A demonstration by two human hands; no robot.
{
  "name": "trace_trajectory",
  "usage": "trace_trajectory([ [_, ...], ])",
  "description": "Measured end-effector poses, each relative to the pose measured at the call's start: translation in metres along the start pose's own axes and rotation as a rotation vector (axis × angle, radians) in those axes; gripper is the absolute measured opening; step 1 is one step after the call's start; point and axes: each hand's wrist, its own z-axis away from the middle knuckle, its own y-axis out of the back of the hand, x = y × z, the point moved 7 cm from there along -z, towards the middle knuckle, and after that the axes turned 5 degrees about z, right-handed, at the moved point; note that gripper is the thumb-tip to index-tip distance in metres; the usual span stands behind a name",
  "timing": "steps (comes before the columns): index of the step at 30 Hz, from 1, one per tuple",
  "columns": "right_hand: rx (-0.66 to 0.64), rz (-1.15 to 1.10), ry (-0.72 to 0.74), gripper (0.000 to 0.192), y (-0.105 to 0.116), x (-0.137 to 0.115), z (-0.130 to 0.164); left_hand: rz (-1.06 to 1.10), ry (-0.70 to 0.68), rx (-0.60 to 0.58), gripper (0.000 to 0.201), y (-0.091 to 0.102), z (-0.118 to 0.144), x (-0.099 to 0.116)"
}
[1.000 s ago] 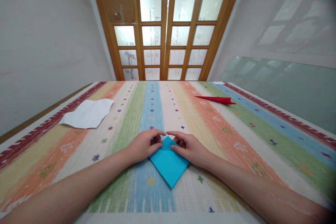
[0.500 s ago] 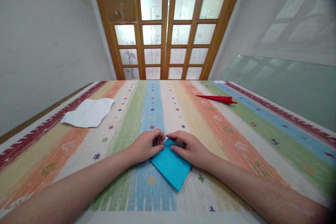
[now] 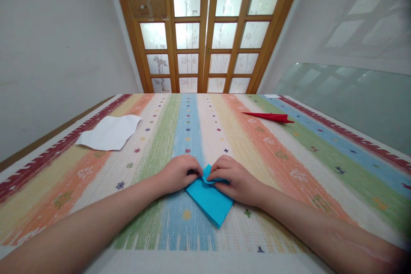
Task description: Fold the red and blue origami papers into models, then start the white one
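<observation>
striped cloth over the tabletop [image 3: 289,158], wooden glazed doors [image 3: 205,30] behind, pale walls either side. blue paper [image 3: 210,199] lying flat near the front edge on the blue stripe, folded into a diamond shape, one point toward the body. left hand [image 3: 178,173] and right hand [image 3: 233,180] meeting at the far corner of the blue paper, both curled shut, each grip pinching a small flap there between thumb and fingertips; knuckles nearly touching. rest of the sheet spreading out below and between the wrists, partly under the right palm. probably best done by keeping the lower layers pressed flat, lining up edges before creasing, then running a fingertip firmly along the fold, no tugging that could skew the sheet. white paper [image 3: 109,133] well apart at far left, red folded paper [image 3: 268,117] well apart at far right, neither touched.
</observation>
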Motion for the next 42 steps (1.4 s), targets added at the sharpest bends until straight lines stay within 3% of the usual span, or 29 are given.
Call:
trace_trajectory([
  [8, -0.089, 0.015, 0.080, 0.023, -0.001, -0.013, -0.002, -0.075, -0.036, -0.057, 0.023, 0.003, 0.003, 0.003],
  [22, -0.060, 0.190, 0.093, 0.020, -0.010, -0.019, 0.001, -0.138, -0.099, -0.019, 0.027, 0.002, 0.005, 0.009],
  [32, -0.076, 0.243, 0.083, 0.022, -0.012, -0.022, 0.000, -0.038, -0.215, -0.148, 0.013, 0.003, 0.007, 0.022],
  [42, -0.120, 0.186, 0.142, 0.023, -0.012, -0.023, 0.001, -0.099, -0.249, -0.217, 0.015, 0.001, 0.007, 0.024],
])
